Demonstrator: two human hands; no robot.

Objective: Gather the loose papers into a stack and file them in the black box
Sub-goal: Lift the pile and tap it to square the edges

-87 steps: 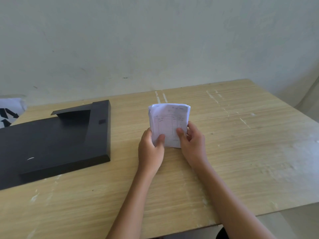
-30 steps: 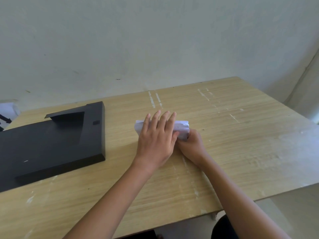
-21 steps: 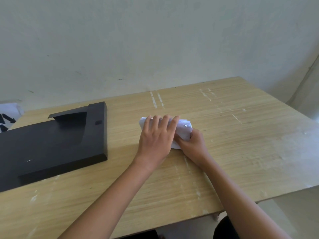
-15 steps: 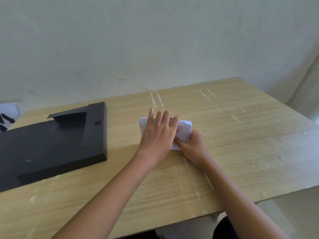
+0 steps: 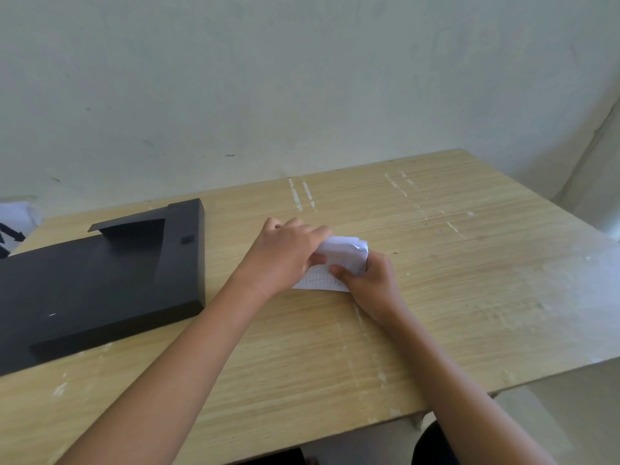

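Observation:
A small stack of white papers (image 5: 339,263) with printed lines lies near the middle of the wooden table (image 5: 469,280), its far edge lifted and crumpled. My left hand (image 5: 285,256) covers the stack's left side with fingers curled over its far edge. My right hand (image 5: 369,283) grips the stack's right near corner, thumb on top. The black box (image 5: 100,280) lies flat on the table's left side, about a hand's width left of the papers.
A pale wall stands right behind the table. The table's right and near edges drop off to the floor. A white object with black marks (image 5: 13,223) shows at the far left edge.
The stack went from upright in both hands to lying on the table. My left hand's flat fingers have curled over the far edge, and the papers' far side has lifted.

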